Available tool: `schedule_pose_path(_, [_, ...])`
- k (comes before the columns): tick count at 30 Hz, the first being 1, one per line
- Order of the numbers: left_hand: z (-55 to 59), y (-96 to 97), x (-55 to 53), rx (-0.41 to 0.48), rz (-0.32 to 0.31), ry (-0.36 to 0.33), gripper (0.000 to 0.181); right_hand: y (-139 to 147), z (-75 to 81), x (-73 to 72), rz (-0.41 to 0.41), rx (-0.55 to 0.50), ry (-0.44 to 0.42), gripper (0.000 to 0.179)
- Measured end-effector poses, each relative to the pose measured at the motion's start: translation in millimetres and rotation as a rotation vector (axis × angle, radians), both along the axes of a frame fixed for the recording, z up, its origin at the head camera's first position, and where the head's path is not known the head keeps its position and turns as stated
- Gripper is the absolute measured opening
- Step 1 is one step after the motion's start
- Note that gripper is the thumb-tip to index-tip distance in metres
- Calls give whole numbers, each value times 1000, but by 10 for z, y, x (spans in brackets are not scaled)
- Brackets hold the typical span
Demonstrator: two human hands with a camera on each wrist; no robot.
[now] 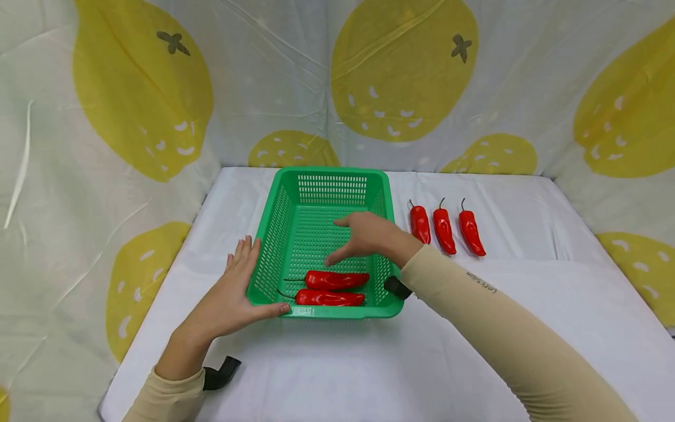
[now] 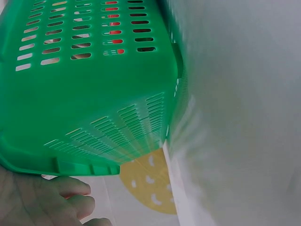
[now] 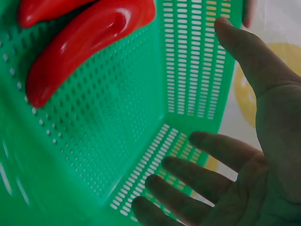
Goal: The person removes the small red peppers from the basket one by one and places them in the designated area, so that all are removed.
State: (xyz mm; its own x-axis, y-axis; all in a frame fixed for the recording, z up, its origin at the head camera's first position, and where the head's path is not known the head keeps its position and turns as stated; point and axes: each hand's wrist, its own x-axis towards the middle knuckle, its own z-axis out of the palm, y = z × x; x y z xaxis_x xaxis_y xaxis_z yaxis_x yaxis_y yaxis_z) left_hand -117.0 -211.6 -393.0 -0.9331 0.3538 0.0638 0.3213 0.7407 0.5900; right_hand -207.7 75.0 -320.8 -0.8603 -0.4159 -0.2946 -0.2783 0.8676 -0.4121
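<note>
Two red chili peppers lie side by side in the near end of a green plastic basket (image 1: 390, 234), one pepper (image 1: 337, 281) just behind the other pepper (image 1: 329, 298). My right hand (image 1: 364, 235) hangs over the inside of the basket with nothing in it; thumb and fingers are spread apart, as the right wrist view also shows. At the basket's near left corner is my left hand (image 1: 237, 293), its thumb along the front rim and its fingers stretched along the left side. In the left wrist view, the fingers (image 2: 75, 197) of that hand show beside the rim.
To the right of the basket, three more red peppers stand in a row on the white cloth: a left one (image 1: 419, 224), a middle one (image 1: 444, 231) and a right one (image 1: 471, 232). Lemon-printed fabric (image 1: 274, 76) walls in the table at the back and sides.
</note>
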Motion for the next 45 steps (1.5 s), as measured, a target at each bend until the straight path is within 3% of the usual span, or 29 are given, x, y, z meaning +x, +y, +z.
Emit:
schedule_pose_path(12, [6,10,-10,-3,-2,3,132,-165,-237,-20,13,80,-76,84])
schedule_pose_path(19, [3,2,-13,1,-1,3,132,-222,-369,9,23,71,-122,76])
schedule_pose_path(30, [1,-23,-12,-1,1,11,132,-283,-416,4,111,141,-207,51])
schedule_pose_path(45, [12,-20,5,-2,1,7,132,-289,-405,-11,90,78,-154,47])
